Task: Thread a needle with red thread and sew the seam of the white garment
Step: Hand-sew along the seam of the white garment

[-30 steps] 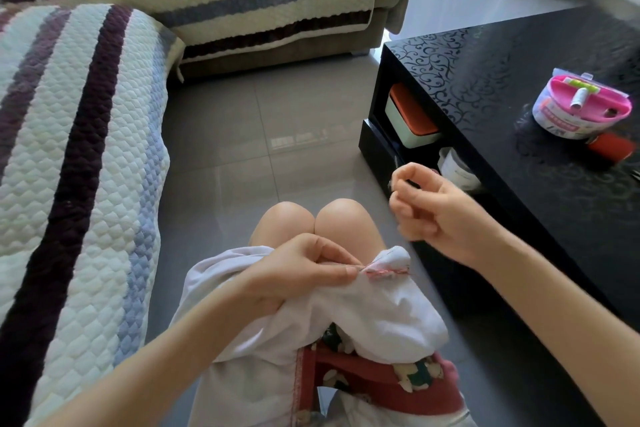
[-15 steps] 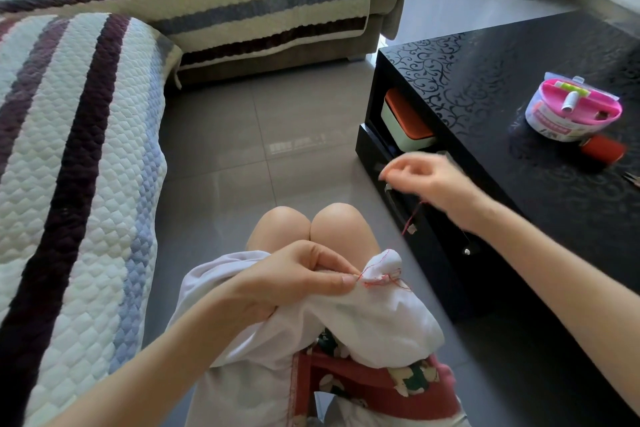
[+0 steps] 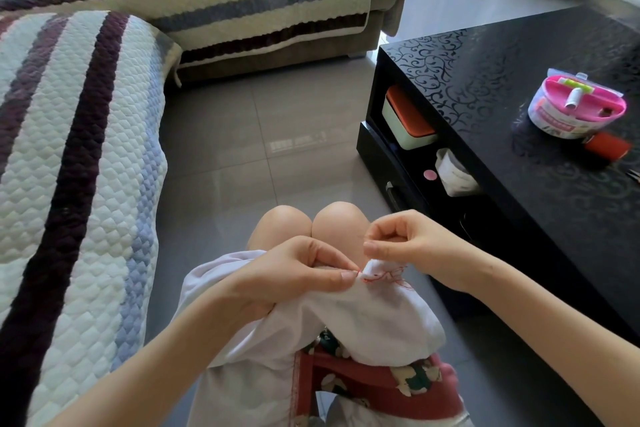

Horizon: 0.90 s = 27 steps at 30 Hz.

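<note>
white garment (image 3: pixel 363 315): crumpled at 6 o'clock, folded edge raised, pinched by left hand (image 3: pixel 294 274) | red thread (image 3: pixel 382 276): uneven stitches and loose loops along that edge, beside the pinch | red spool (image 3: pixel 606 146): on its side on worktop (image 3: pixel 519 204), 3 o'clock | needle: too small to make out

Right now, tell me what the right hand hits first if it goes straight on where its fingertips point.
Probably the red-stitched edge of the white garment, just below the right hand; depth is unclear.
</note>
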Available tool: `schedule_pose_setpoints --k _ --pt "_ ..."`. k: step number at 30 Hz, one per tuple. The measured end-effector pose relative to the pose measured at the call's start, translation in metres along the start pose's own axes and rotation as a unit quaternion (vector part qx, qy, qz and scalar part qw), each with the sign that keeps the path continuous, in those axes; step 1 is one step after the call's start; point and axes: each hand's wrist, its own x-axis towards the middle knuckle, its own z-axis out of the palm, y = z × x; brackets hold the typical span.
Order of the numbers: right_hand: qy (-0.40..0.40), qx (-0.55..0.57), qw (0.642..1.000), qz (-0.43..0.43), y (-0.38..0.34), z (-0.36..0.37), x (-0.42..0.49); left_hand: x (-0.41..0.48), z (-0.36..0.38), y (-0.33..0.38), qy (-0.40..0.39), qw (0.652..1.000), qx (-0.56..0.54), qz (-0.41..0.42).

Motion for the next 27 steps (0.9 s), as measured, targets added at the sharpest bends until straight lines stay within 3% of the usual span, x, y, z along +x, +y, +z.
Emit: schedule_pose_setpoints --k 4,9,17,27 --pt "0.140 -0.059 0.988 -0.008 0.015 -0.016 0.026 -0.003 0.001 0.001 -0.008 1.000 -0.008 0.003" --pt "0.292 -0.241 0.925 0.016 0.051 -0.047 0.060 -0.006 0.003 0.004 -0.019 1.000 -0.021 0.007" --pt "0.342 -0.402 0.843 0.104 0.084 -0.061 0.078 -0.008 0.002 0.005 -0.026 0.999 -0.035 -0.003" --pt "0.357 -0.429 0.810 0.181 0.106 -0.074 0.074 -0.010 0.003 0.006 -0.026 0.998 -0.057 -0.010"
